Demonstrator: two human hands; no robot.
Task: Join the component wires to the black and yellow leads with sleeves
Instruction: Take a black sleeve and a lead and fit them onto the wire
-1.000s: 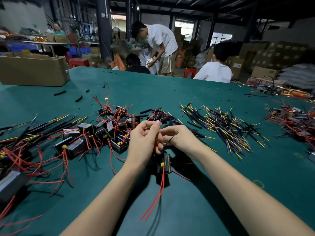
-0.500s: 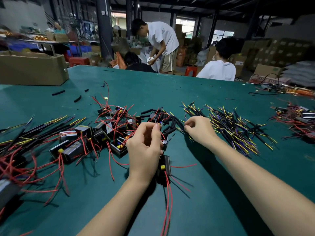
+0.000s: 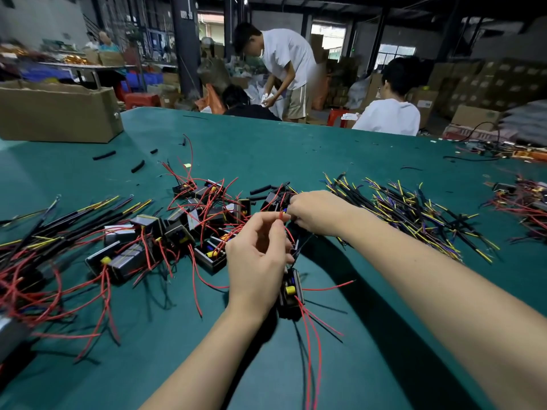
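Note:
My left hand (image 3: 257, 255) pinches the tip of a red wire (image 3: 288, 232) that rises from a small black component (image 3: 290, 292) with a yellow tab, lying just below the hand. My right hand (image 3: 318, 213) is curled at the edge of a heap of short black sleeves (image 3: 260, 190), fingertips close to the red wire's end; what it pinches is hidden. A spread of black and yellow leads (image 3: 408, 214) lies right of that hand. More components with red wires (image 3: 189, 226) are piled to the left.
Sleeved black and yellow leads (image 3: 59, 223) lie at far left on the green table (image 3: 296, 143). A cardboard box (image 3: 59, 113) stands at back left, loose sleeve pieces (image 3: 137, 166) near it. Another wire pile (image 3: 524, 202) sits at right. People work beyond the far edge.
My right hand left my left hand, reached out to the lead and sleeve piles, and has now come back close to the red wire tip. My left hand kept its pinch.

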